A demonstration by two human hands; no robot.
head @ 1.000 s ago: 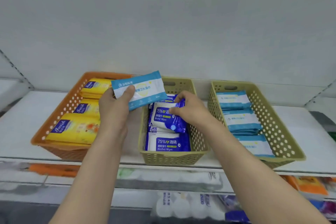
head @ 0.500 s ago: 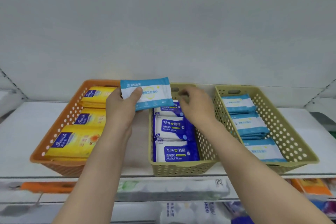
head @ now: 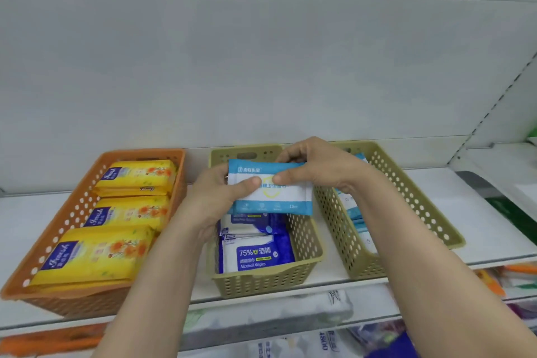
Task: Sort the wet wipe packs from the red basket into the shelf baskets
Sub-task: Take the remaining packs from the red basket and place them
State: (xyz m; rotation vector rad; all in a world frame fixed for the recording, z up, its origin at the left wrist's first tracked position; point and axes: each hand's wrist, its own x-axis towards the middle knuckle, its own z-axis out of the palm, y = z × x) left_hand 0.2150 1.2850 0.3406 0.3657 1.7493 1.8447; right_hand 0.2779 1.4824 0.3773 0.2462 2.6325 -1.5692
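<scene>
Hands, left hand (head: 220,197) and right hand (head: 316,167), pinch light-blue pack (head: 276,197) (over middle basket (head: 305,270))

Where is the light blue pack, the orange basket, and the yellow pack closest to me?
light blue pack (head: 286,206), head view, on its lower blue stripe.
orange basket (head: 61,227), head view, on its left wall with holes.
nearest yellow pack (head: 96,256), head view, on the middle of its top face.

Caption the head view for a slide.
Both hands, left hand and right hand, hold a light-blue wipe pack above the middle shelf basket.
</scene>
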